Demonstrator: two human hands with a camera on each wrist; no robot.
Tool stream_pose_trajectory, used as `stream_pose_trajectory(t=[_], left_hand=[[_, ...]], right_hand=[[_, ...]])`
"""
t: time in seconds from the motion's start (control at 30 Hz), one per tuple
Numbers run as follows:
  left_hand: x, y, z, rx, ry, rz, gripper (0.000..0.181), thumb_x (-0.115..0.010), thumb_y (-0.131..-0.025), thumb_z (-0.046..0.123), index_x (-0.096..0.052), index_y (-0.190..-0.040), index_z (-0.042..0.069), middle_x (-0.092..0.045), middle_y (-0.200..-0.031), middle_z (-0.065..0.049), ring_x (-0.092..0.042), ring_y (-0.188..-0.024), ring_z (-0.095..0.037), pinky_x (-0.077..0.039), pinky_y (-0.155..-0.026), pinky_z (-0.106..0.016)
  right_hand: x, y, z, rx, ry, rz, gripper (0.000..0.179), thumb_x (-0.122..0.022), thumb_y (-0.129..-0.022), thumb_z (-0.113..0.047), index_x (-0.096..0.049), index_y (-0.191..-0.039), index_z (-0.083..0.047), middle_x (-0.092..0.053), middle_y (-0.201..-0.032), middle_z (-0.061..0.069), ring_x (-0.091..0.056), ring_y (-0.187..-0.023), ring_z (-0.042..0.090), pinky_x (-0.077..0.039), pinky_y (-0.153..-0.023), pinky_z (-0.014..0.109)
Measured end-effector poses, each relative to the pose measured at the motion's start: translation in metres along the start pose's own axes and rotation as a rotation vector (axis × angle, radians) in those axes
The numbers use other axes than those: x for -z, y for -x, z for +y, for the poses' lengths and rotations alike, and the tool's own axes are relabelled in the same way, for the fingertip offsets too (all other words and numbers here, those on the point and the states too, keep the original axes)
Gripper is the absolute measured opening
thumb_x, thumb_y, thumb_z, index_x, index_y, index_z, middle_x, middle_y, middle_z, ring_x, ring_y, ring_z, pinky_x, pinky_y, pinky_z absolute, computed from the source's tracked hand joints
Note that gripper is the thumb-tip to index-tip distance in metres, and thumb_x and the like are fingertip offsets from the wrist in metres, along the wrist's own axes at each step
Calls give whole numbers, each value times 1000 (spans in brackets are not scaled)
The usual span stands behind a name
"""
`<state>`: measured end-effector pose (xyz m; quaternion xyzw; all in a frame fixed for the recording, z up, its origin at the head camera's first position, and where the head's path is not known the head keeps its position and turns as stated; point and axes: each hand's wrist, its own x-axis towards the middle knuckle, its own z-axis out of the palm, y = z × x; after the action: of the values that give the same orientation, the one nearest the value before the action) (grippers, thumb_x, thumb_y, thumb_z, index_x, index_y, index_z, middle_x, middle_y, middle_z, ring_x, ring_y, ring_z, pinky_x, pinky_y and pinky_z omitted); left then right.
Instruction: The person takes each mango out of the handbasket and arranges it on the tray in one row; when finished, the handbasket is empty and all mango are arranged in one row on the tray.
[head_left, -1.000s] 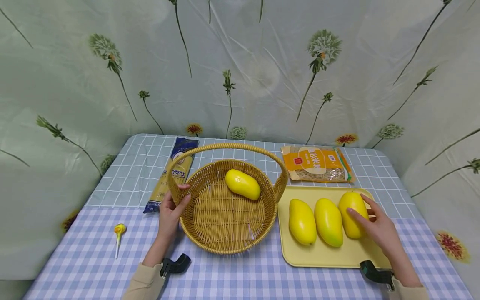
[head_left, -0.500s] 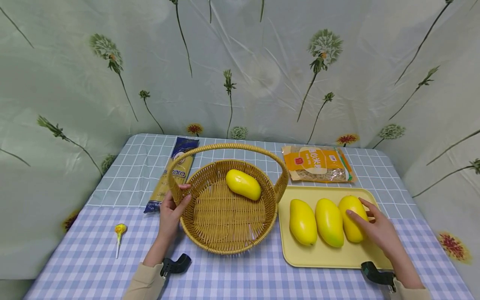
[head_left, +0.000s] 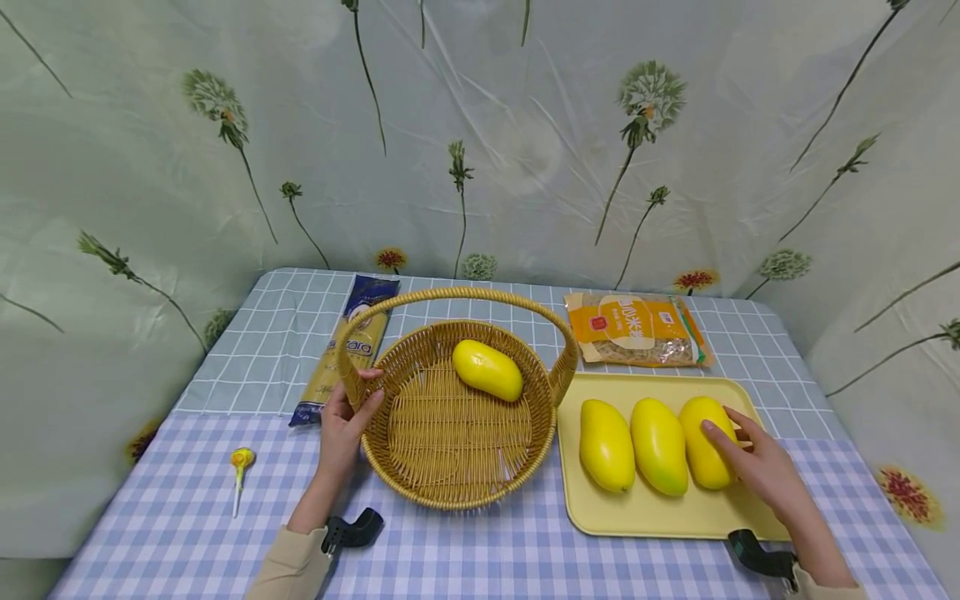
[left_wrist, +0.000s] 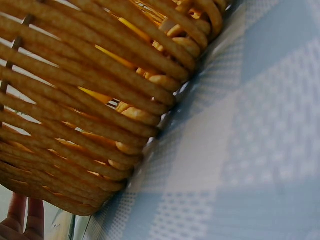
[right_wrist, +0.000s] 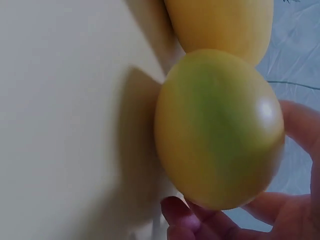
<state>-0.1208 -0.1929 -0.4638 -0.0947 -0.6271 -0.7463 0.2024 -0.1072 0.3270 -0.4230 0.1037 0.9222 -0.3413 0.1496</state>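
Observation:
A brown woven basket [head_left: 457, 450] with a tall arched handle stands in the middle of the table. One yellow mango [head_left: 487, 370] lies inside it, toward the back. My left hand [head_left: 343, 433] grips the basket's left side by the foot of the handle; in the left wrist view its fingers [left_wrist: 35, 217] show past the wickerwork. On the pale yellow tray [head_left: 600, 521] at the right lie three mangoes. My right hand [head_left: 761, 458] holds the rightmost mango [head_left: 707, 446], thumb and fingers on opposite sides. The right wrist view shows that mango's greenish end [right_wrist: 220, 130] up close.
Behind the basket's left side lies a blue and gold pasta packet [head_left: 348, 342]. An orange food packet [head_left: 637, 329] is behind the tray. A yellow lollipop [head_left: 242, 458] lies at the left on the checked cloth [head_left: 180, 517]. A floral curtain hangs behind the table.
The rightmost mango has shifted slightly toward the front of the tray, along with my right hand. My left hand and the basket stay in place.

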Motion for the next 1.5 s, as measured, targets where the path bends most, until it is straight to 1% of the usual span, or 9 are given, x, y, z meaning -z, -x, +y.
stream_pose_trajectory(t=[0.17,0.37,0.5,0.63,0.73,0.83,1.0,1.1,1.5], left_hand=[[0,0,-1,6,-2,1,25,-57,-90,-8,-50,-114,-13,-62,-115,-7,-52,-114,-21,-39,-96,-27],[1,0,-1,14,-18,2,26,-58,-90,-7,-50,-115,-12,-62,-115,-8,-52,-114,-22,-39,-96,-28],[1,0,-1,16,-18,2,26,-58,-90,-7,-50,-115,-12,-62,-116,-8,-52,-115,-21,-39,-97,-28],[0,1,-1,11,-5,2,26,-57,-90,-8,-49,-115,-13,-62,-115,-8,-52,-114,-21,-38,-97,-28],[0,1,-1,10,-2,3,26,-57,-90,-8,-49,-115,-13,-62,-115,-8,-52,-114,-21,-38,-97,-28],[0,0,0,14,-6,4,27,-57,-90,-8,-49,-115,-13,-62,-116,-8,-51,-115,-21,-38,-97,-27],[0,0,0,18,-14,8,27,-57,-90,-7,-48,-115,-13,-61,-116,-8,-51,-115,-21,-38,-97,-27],[0,0,0,19,-15,5,27,-57,-90,-8,-48,-116,-13,-61,-116,-9,-51,-115,-21,-38,-97,-27],[-1,0,1,34,-19,14,27,-58,-91,-7,-48,-115,-13,-61,-116,-7,-51,-115,-21,-39,-97,-27]], right_hand=[[-1,5,1,39,3,78,83,-43,-96,-53,-18,-144,9,-34,-127,39,-43,-107,49,-47,-79,51],[-8,14,-2,160,35,306,66,-53,-96,-39,-37,-135,12,-41,-121,36,-42,-104,50,-38,-81,62],[-13,20,-9,234,64,451,52,-60,-94,-29,-49,-127,10,-47,-117,34,-44,-102,48,-36,-79,60],[-20,26,-20,258,57,533,43,-62,-93,-25,-57,-121,7,-51,-115,30,-45,-102,45,-36,-80,59],[-26,27,-28,309,36,585,35,-65,-91,-21,-62,-116,3,-56,-112,24,-47,-101,39,-39,-79,51],[-34,29,-40,414,18,624,25,-69,-87,-13,-66,-109,0,-62,-106,17,-51,-97,30,-39,-77,37],[-46,34,-63,608,-7,630,22,-74,-80,-3,-70,-101,-5,-66,-96,6,-53,-87,17,-38,-72,22],[-53,35,-78,714,-36,611,24,-76,-77,0,-72,-100,-7,-67,-93,2,-55,-84,14,-39,-72,19],[-78,39,-146,1028,-131,375,23,-75,-79,-5,-72,-101,-12,-68,-94,-6,-61,-89,13,-45,-83,20]])
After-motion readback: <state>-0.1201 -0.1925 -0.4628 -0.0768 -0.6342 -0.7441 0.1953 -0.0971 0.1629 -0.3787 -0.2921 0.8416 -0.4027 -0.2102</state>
